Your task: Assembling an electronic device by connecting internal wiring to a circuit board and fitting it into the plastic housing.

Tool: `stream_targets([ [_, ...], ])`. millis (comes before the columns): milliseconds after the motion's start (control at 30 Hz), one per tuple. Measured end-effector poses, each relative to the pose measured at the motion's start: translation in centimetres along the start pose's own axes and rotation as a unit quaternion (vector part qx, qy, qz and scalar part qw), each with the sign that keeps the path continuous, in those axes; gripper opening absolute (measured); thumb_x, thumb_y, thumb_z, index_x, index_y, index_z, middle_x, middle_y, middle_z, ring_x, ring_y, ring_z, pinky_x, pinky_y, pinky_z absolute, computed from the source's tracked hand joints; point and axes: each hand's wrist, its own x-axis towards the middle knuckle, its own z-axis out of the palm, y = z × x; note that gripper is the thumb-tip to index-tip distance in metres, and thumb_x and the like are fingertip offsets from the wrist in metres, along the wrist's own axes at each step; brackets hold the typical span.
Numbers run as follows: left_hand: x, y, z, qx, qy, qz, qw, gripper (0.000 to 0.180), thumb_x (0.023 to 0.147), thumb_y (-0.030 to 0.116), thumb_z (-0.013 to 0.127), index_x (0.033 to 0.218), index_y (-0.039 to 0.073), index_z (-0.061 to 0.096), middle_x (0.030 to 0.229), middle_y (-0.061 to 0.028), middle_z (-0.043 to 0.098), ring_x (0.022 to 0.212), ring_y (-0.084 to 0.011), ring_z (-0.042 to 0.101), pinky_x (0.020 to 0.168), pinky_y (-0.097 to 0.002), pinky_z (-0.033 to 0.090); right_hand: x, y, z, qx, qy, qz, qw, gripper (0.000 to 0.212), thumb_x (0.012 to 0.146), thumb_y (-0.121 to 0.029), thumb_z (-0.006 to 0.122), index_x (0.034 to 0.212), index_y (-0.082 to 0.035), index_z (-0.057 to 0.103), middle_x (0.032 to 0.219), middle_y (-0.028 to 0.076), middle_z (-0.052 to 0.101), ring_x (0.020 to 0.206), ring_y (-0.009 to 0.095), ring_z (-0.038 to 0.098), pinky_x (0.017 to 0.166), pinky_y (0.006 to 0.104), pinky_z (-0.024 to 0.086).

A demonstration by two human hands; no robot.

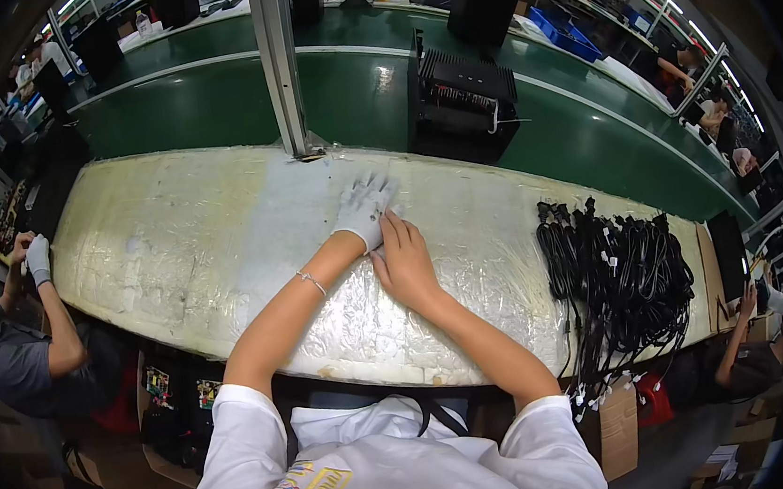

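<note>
My left hand [367, 207] wears a pale grey-white work glove with dark smudges. It is stretched out above the worktable, fingers spread, holding nothing. Bare, my right hand [404, 264] meets it at the wrist. Its fingers lie along the glove's side and its thumb is by the cuff, closed on the glove's edge; the exact pinch is partly hidden. Beneath both hands lies the long worktable [193, 235], its pale top covered in shiny, wrinkled clear film. Right of my hands, a heap of bundled black power cables [615, 270] hangs over the near edge.
A metal post [278, 67] rises at the table's far edge. Behind it runs a green conveyor [180, 104] carrying a black finned device [466, 91]. Co-workers sit at the left [18, 328] and right [751, 361]. A blue bin [565, 34] stands beyond the conveyor.
</note>
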Motion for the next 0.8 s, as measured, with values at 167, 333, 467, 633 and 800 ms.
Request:
stream_targets([
  [167,-0.9,-0.1,0.7,-0.001,0.008,0.005,1.000,0.058,0.097,0.045,0.044,0.147,0.016,0.040,0.157,-0.0109,0.031,0.146,-0.0308,0.022,0.118,-0.0469,0.016,-0.6,-0.4,-0.7,0.042,-0.002,-0.002,0.999,0.057,0.085,-0.016,0.065,0.132,0.009,0.044,0.138,0.028,0.044,0.119,0.044,0.046,0.102,0.0497,0.038],
  [333,-0.7,-0.5,0.0,-0.006,0.007,0.026,1.000,0.057,0.097,0.043,0.045,0.147,0.016,0.040,0.156,-0.0110,0.031,0.146,-0.0309,0.022,0.117,-0.0468,0.017,-0.2,0.1,-1.0,0.043,-0.010,-0.013,0.999,0.057,0.085,-0.017,0.065,0.132,0.009,0.044,0.138,0.027,0.045,0.119,0.043,0.046,0.102,0.0491,0.038],
  [467,-0.7,-0.8,0.2,-0.013,0.015,0.038,0.999,0.057,0.097,0.042,0.046,0.147,0.015,0.041,0.156,-0.0109,0.031,0.146,-0.0308,0.022,0.118,-0.0468,0.017,-0.1,0.2,-1.1,0.049,-0.010,-0.019,0.999,0.057,0.086,-0.017,0.065,0.132,0.009,0.045,0.139,0.026,0.045,0.120,0.042,0.046,0.103,0.0485,0.037],
  [633,-0.6,-1.1,0.8,0.001,0.025,0.040,0.999,0.056,0.097,0.041,0.045,0.147,0.015,0.041,0.156,-0.0108,0.031,0.146,-0.0306,0.022,0.118,-0.0467,0.017,0.0,0.2,-1.1,0.052,-0.011,-0.019,0.998,0.058,0.084,-0.016,0.065,0.132,0.009,0.044,0.139,0.026,0.045,0.119,0.042,0.047,0.102,0.0471,0.038],
  [800,-0.7,-0.9,0.6,0.010,0.019,0.036,0.999,0.056,0.097,0.040,0.045,0.148,0.016,0.039,0.156,-0.0106,0.031,0.146,-0.0303,0.022,0.118,-0.0464,0.016,0.0,0.3,-1.2,0.057,-0.010,-0.021,0.998,0.058,0.085,-0.017,0.065,0.132,0.009,0.044,0.139,0.026,0.044,0.119,0.042,0.047,0.102,0.0474,0.038],
])
